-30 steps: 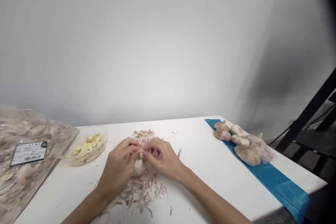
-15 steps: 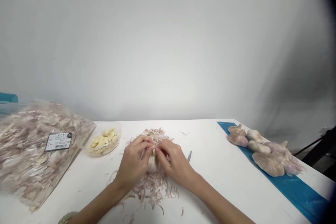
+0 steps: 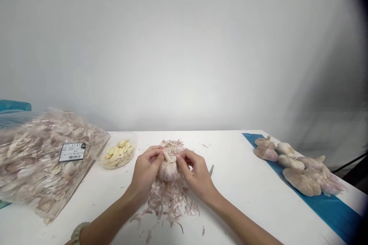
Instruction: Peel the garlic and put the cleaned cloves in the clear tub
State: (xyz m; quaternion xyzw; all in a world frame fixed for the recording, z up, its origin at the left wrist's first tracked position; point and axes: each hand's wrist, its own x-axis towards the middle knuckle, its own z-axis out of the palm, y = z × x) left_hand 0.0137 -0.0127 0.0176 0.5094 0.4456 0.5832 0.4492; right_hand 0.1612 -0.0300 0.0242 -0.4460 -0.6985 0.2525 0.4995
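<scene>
Head view: both grips are closed on the top of one garlic bulb [image 3: 168,171], with the left hand [image 3: 146,170] at one side of the stalk [image 3: 166,156] and the right hand [image 3: 197,170] at the other. A pale flap of skin [image 3: 173,159] lies between the fingertips; we cannot tell which layers the right fingertips pinch. The bulb stands stalk up above loose peelings [image 3: 169,199]; whether it rests on them is hidden.

We judge the step in hand to be loosening skin at the neck. To do it well, we should steady the bulb with one grip, pinch a thin layer with the other, and draw it outward and down, low over the peelings, so that scraps land together. Squeezing the body hard could bruise the cloves.

Just beyond the right hand lies a grey pointed tool [image 3: 212,170], partly hidden; we should allow for it when swinging that wrist. The bare desk [image 3: 244,195] between it and the blue sheet [image 3: 342,210] gives the widest room. Whole bulbs [image 3: 301,182] crowd the desk's right edge. At left, the clear bowl [image 3: 110,165] of peeled cloves [image 3: 119,150] and the bag of skins [image 3: 43,157] limit reach; the wall [image 3: 184,65] bounds the far edge.
</scene>
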